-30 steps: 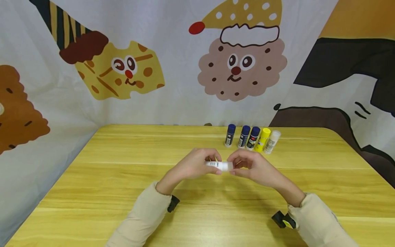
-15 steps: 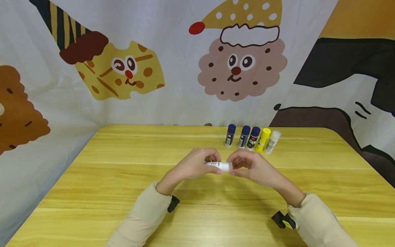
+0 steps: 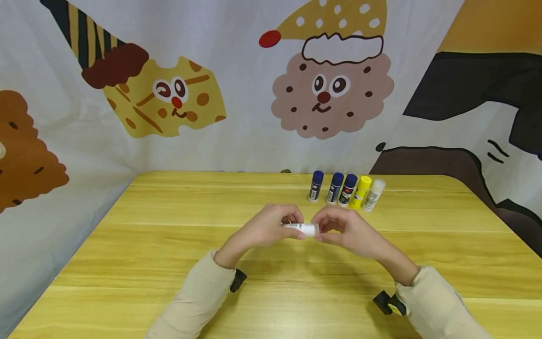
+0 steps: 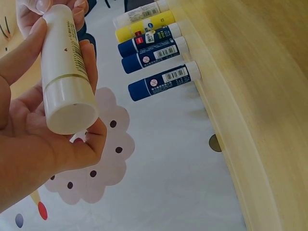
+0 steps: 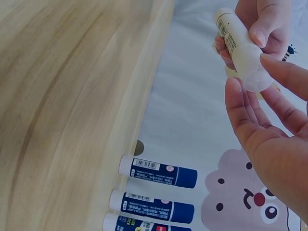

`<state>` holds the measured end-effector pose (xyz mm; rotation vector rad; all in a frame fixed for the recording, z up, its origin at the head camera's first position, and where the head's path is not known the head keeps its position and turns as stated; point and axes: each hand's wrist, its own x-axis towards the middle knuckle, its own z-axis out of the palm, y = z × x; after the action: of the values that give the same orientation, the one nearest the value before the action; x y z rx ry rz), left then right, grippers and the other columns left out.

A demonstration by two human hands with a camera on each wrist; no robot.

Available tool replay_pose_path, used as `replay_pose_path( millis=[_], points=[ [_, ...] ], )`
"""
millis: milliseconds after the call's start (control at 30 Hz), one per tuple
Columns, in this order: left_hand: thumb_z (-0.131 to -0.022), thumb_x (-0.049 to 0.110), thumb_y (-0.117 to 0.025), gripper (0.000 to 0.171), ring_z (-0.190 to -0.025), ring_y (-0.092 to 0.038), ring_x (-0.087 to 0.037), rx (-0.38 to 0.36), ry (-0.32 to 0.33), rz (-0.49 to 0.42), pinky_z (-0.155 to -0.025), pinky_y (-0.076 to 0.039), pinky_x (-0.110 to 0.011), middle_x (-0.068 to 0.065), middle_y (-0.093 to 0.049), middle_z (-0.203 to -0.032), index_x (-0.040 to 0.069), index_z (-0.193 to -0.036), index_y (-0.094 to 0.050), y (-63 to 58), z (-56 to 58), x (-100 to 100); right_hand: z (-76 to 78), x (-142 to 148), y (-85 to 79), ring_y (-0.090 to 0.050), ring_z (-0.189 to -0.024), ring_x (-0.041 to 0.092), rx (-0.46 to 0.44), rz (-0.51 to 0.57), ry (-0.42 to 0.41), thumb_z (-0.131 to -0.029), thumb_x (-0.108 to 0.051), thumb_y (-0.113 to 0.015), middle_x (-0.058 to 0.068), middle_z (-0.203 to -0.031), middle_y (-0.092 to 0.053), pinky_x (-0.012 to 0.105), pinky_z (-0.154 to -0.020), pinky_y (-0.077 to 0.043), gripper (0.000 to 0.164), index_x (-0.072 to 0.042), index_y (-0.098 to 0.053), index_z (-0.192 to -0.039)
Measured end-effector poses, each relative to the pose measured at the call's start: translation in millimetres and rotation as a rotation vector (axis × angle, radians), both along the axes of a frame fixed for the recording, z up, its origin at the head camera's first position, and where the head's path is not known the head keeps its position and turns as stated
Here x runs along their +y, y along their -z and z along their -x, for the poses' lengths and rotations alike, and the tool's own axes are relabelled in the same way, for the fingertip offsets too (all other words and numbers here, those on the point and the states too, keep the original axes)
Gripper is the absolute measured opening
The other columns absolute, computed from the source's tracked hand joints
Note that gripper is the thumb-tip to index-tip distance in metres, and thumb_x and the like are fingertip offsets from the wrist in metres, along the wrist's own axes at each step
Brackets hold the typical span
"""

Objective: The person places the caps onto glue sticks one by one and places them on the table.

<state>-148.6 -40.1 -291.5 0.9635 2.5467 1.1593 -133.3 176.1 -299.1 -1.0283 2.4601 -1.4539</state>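
A white glue stick (image 3: 309,229) lies sideways in the air between both hands, over the middle of the table. My left hand (image 3: 262,228) grips its body, with thumb and fingers wrapped round the printed label. At the other end, my right hand (image 3: 351,230) pinches the translucent end of the stick between thumb and fingertips. That clear end (image 5: 258,80) shows plainly in the right wrist view, still joined to the body. In the left wrist view the opposite, plain white end (image 4: 72,113) faces the camera.
Behind the hands several glue sticks stand upright in a row: a blue one (image 3: 315,187) slightly apart, two more blue ones, a yellow one (image 3: 361,192) and a clear-capped white one (image 3: 374,195). Beyond the wooden table (image 3: 169,263) hangs a cartoon-printed cloth (image 3: 245,94).
The hands have barely moved. Printing on the held glue stick has shifted slightly, as though the stick turned a little. The row of glue sticks stays as it was.
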Motion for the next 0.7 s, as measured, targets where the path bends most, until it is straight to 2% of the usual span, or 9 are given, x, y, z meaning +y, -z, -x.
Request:
replay_pose_path(
  millis=[267,700],
  points=[
    [-0.081,0.015,-0.07,0.016,-0.075,-0.058,-0.014,-0.002,0.013,-0.007,-0.064,-0.045,-0.023,0.001,-0.062,-0.082,0.007,-0.092,-0.063,0.7,0.5,0.0,-0.3,-0.1,1.2,-0.058,-0.079,0.018,0.009,0.01,-0.01,-0.08,0.003,-0.067,0.007,-0.093,-0.057,0.031,-0.07,-0.051,0.021,-0.003,-0.061,-0.098],
    [-0.082,0.016,-0.068,0.014,-0.075,-0.057,-0.012,0.006,0.037,-0.018,-0.065,-0.045,-0.022,0.001,-0.063,-0.083,0.007,-0.092,-0.063,0.6,0.7,-1.0,0.1,-0.8,2.6,-0.058,-0.079,0.018,0.022,0.033,-0.015,-0.079,0.004,-0.067,0.007,-0.093,-0.058,0.03,-0.07,-0.051,0.021,-0.003,-0.061,-0.098]
  ],
)
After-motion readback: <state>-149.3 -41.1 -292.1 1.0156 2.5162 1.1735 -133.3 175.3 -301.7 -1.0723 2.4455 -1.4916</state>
